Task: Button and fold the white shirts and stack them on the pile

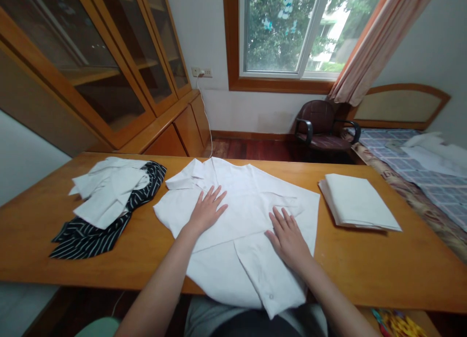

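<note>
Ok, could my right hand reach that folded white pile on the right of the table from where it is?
Probably yes. The right hand lies flat and empty on the white shirt, and nothing stands on the table between it and the folded white pile.

The left hand (pixel 207 209) and right hand (pixel 288 236) are bare, and both forearms (pixel 160 283) run uncovered right back to the near edge. Between them shows a light grey garment (pixel 199 315), with dark black fabric (pixel 251 327) just below it.
</note>
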Available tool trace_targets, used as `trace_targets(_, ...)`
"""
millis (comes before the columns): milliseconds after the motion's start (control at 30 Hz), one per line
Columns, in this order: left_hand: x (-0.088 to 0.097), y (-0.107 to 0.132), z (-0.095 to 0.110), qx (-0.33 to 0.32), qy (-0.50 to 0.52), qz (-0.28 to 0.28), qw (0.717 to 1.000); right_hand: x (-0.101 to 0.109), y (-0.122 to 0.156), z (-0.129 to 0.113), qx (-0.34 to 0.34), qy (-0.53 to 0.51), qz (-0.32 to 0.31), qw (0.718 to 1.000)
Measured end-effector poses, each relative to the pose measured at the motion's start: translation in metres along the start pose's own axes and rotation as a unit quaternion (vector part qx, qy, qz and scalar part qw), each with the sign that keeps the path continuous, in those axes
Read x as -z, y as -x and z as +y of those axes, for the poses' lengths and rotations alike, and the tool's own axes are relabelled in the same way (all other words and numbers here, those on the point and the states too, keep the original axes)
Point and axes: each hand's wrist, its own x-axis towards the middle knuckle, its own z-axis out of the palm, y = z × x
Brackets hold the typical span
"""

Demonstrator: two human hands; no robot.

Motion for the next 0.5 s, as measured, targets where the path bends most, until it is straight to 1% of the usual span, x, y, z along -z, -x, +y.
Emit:
trace_targets(100,0.005,0.003,0.006,0.044,-0.006,-0.018,0.999,0.003,-0.028,0.021,0.035,-0.001,-0.015,0.999)
trace_targets(167,0.007,0.005,0.014,0.076,-0.009,-0.030,0.997,0.005,-0.048,0.037,0.075,-0.004,-0.030,0.997)
trace_targets(333,0.009,0.017,0.042,0.147,-0.017,-0.056,0.987,0.008,-0.089,0.074,0.155,-0.008,-0.044,0.987)
trace_targets(433,0.022,0.026,0.056,0.165,-0.026,-0.078,0.983,0.010,-0.105,0.093,0.162,0.013,-0.042,0.986)
trace_targets(500,0.034,0.028,0.057,0.170,-0.026,-0.080,0.982,0.012,-0.111,0.099,0.148,0.035,-0.035,0.988)
